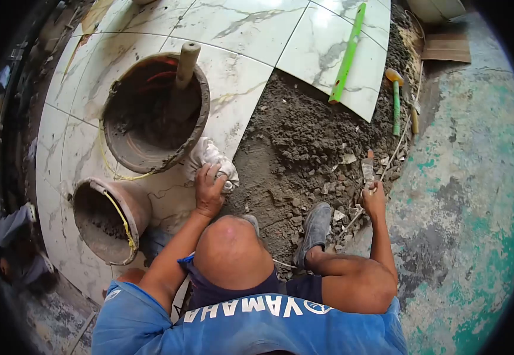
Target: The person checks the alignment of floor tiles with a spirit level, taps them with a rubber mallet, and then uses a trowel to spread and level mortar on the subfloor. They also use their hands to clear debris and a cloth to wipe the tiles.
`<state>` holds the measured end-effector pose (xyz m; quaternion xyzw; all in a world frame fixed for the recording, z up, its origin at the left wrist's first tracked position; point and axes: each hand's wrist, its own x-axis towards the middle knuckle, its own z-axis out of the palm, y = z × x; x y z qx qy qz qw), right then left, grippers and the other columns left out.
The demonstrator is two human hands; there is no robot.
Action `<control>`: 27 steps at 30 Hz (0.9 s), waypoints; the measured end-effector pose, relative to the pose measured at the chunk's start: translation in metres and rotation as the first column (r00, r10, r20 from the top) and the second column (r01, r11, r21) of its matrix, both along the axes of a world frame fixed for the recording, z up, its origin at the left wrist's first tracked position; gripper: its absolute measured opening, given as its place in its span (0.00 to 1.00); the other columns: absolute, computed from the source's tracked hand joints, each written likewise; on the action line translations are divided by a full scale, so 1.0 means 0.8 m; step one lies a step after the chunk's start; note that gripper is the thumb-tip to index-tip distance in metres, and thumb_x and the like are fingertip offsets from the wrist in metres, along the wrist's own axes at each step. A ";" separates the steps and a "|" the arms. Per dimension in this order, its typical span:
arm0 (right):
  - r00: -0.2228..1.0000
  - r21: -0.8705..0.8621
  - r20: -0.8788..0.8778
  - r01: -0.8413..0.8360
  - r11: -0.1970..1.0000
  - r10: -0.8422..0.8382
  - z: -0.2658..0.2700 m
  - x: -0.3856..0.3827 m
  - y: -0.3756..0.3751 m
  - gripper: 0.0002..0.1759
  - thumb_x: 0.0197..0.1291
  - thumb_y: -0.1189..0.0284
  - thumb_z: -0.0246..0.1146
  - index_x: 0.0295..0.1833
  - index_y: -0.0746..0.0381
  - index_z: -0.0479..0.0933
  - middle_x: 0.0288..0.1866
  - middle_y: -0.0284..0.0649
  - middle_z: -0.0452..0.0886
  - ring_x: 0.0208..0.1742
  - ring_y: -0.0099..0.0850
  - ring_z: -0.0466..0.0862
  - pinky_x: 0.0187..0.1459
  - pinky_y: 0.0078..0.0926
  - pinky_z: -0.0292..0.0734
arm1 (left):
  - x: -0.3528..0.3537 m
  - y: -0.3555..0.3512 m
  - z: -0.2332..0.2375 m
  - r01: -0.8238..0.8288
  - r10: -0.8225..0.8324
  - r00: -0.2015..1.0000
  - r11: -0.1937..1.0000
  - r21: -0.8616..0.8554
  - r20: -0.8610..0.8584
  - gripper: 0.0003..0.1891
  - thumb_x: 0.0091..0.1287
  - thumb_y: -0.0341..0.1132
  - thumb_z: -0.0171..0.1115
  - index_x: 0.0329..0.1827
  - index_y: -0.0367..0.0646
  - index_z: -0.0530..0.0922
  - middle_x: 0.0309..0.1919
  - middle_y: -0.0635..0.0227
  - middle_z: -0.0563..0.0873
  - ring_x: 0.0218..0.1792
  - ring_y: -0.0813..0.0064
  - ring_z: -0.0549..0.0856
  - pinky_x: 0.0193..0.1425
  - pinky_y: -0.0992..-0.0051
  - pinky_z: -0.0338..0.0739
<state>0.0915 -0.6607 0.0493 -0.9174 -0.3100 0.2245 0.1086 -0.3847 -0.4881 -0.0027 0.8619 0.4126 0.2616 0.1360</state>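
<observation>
My left hand (209, 192) is closed on a crumpled white cloth (211, 155), which rests on the tiles beside a large mortar-stained bucket (201, 133). A tool's thick round handle (187, 64) sticks up out of that bucket; its lower end is hidden in the dark inside. On the right, my right hand (374, 198) grips a small flat tool (367, 170) with a pale blade-like part and a brownish tip. It is held over the edge of the rough mortar bed (304, 127). The tool's exact kind is too small to tell.
A smaller bucket (140, 204) lies tipped on its side at the left. Marbled white tiles (233, 74) border the mortar. On one tile lies a green spirit level (348, 53), and a mallet (396, 100) lies farther right. Worn painted concrete (458, 195) runs along the right.
</observation>
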 end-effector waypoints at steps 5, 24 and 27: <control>0.934 0.103 -0.222 0.307 0.946 -0.279 -0.002 -0.028 -0.029 0.17 0.59 0.67 0.61 0.49 0.63 0.65 0.38 0.53 0.79 0.39 0.51 0.80 0.45 0.44 0.74 | -0.063 -0.058 -0.014 -0.201 0.196 0.973 0.979 -0.029 -0.119 0.21 0.43 0.23 0.58 0.44 0.45 0.83 0.59 0.58 0.77 0.64 0.50 0.71 0.69 0.53 0.64; 0.776 -0.374 -0.119 0.543 0.752 -0.620 -0.113 -0.088 -0.248 0.29 0.64 0.53 0.63 0.56 0.69 0.72 0.40 0.50 0.79 0.46 0.42 0.79 0.53 0.40 0.72 | -0.028 0.010 -0.035 -0.064 0.106 0.922 0.990 0.124 -0.372 0.25 0.51 0.29 0.60 0.56 0.41 0.75 0.65 0.52 0.72 0.67 0.47 0.68 0.72 0.51 0.60; 0.910 -0.388 -0.213 0.255 0.886 -0.355 -0.131 -0.063 -0.241 0.28 0.63 0.55 0.64 0.55 0.68 0.73 0.42 0.49 0.79 0.49 0.43 0.79 0.55 0.44 0.71 | 0.015 0.047 -0.041 -0.042 0.094 0.929 0.988 0.149 -0.358 0.25 0.50 0.29 0.60 0.55 0.41 0.75 0.65 0.52 0.71 0.67 0.47 0.68 0.72 0.50 0.60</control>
